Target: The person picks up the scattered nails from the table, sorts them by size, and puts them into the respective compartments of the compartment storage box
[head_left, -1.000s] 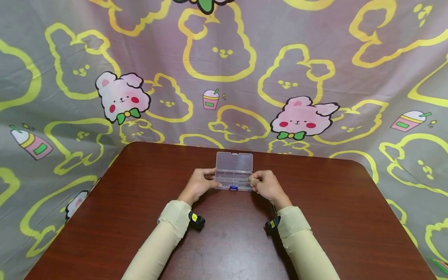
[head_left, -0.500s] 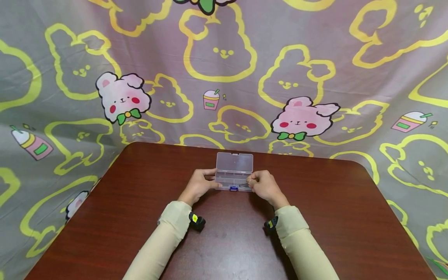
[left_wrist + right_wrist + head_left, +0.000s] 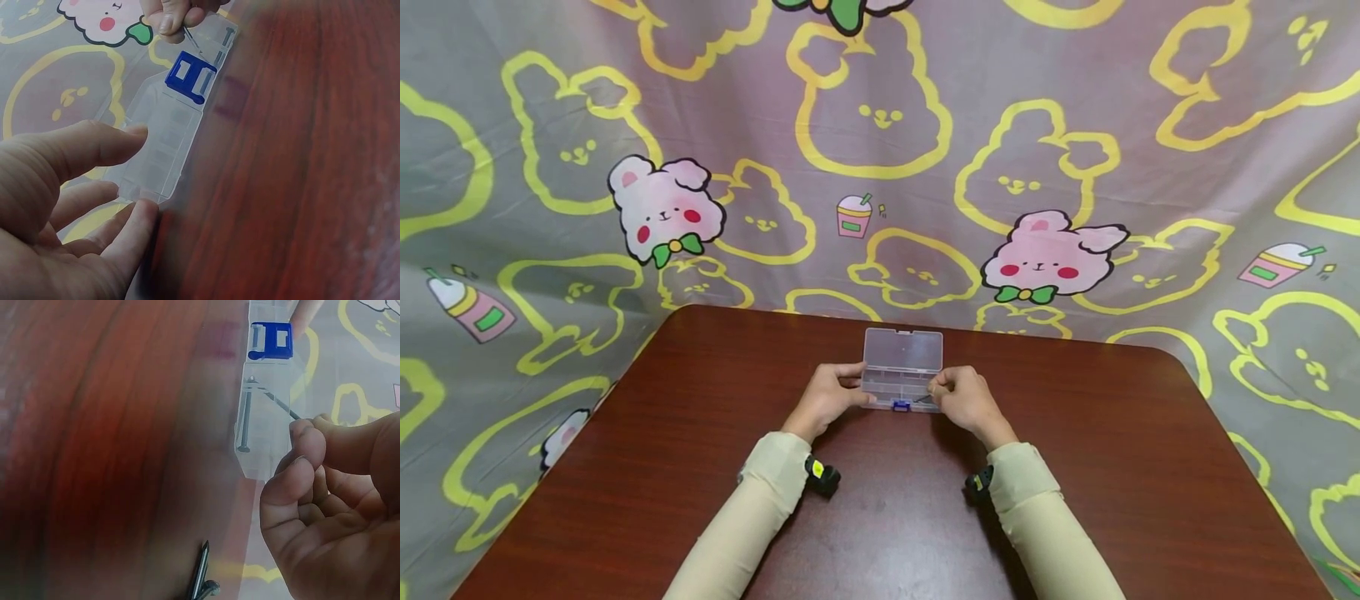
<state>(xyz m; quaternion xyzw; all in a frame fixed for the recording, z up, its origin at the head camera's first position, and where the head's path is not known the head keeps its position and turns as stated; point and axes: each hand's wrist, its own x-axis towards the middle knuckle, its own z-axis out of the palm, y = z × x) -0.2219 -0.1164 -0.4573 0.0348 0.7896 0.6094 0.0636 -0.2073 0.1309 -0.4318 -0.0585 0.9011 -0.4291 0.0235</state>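
Observation:
A clear plastic compartment box [image 3: 902,348] stands on the table with its lid raised and a blue latch [image 3: 282,341] at the front. My left hand [image 3: 827,398] holds its left end between thumb and fingers. At the right end, my right hand [image 3: 967,400] pinches a thin metal nail [image 3: 282,404] between thumb and fingertips. That nail slants down into the right front compartment; its upper end is hidden by the fingers. Another nail [image 3: 245,422] lies along the front wall of the same compartment.
More nails [image 3: 201,570] lie on the table near my right wrist, partly cut off by the frame. The reddish-brown table [image 3: 685,467] ends close behind the box, where a patterned cloth [image 3: 917,200] hangs.
My right hand has shifted slightly left over the box, and the nail it pinches now slants differently in the right front compartment. My left hand stays at the box's left end.

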